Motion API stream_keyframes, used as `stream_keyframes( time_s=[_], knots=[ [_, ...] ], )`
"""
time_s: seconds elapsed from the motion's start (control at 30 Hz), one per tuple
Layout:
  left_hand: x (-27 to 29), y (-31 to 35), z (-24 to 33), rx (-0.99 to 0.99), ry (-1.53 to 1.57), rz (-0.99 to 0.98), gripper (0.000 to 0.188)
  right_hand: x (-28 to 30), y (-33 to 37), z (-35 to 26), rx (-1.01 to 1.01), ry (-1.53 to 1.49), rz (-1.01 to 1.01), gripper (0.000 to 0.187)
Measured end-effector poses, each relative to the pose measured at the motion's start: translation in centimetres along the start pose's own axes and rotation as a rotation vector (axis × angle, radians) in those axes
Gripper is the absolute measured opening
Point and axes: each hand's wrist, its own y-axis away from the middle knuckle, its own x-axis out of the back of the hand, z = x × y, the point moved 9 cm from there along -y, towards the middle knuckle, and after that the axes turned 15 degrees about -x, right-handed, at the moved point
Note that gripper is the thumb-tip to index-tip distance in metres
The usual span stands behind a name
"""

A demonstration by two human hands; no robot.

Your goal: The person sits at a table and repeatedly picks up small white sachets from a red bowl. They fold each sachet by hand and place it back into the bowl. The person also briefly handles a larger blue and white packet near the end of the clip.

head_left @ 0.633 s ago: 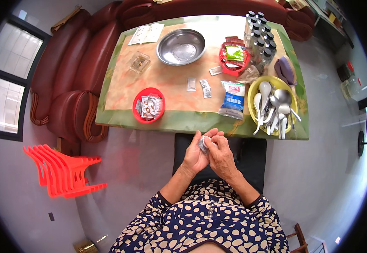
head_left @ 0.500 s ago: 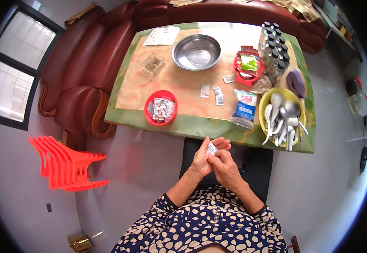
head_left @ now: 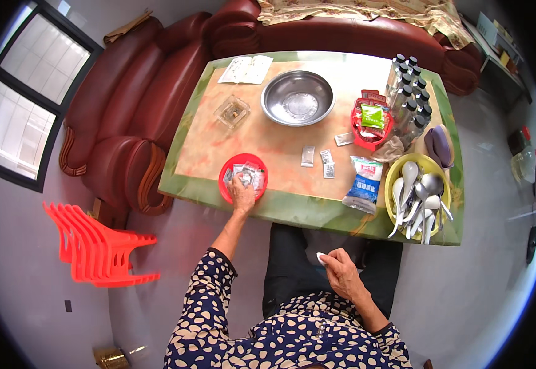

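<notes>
My left hand [head_left: 242, 194] reaches into the round red bowl [head_left: 223, 192] near the table's front edge. Its fingers are bent and closed on one of the small printed white sachets [head_left: 258, 179] heaped there; the fingertips are partly hidden. Over my lap, away from the table, my right hand [head_left: 345, 275] is closed in a pinch. A small white sachet [head_left: 321, 257] pokes out from its fingertips, mostly covered by them. More small sachets lie on the tabletop: one white sachet [head_left: 308, 156] and a pair of printed sachets [head_left: 327, 164].
On the table [head_left: 292, 215] stand a steel basin [head_left: 270, 114], a clear ashtray [head_left: 223, 112], several dark-capped bottles [head_left: 408, 106], a red basket [head_left: 367, 145] of packets, a blue-white bag [head_left: 364, 184] and a yellow basket [head_left: 390, 203] of spoons. Red stacked stools [head_left: 99, 252] stand left.
My hands have come apart. The left has moved forward and left into the red bowl, while the right has drawn back slightly over my lap with the white sachet.
</notes>
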Motion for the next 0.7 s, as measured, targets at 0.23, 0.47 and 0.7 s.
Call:
stream_keyframes(
  time_s=[0.23, 0.47, 0.7],
  knots=[
    [-0.7, -3.9, 2.2, 0.023, -0.286, -0.127, 0.062, 0.9, -1.3, 1.7, -0.086, 0.002, 0.014, 0.03],
    [-10.4, -5.2, 8.6, -0.196, -0.07, -0.201, 0.05, 1.2, -2.7, 3.7, -0.188, -0.013, -0.01, 0.03],
    [-18.2, -5.4, 10.8, 0.062, -0.068, -0.355, 0.056, 2.9, -3.4, 5.9, -0.254, 0.008, 0.063, 0.028]
  ],
)
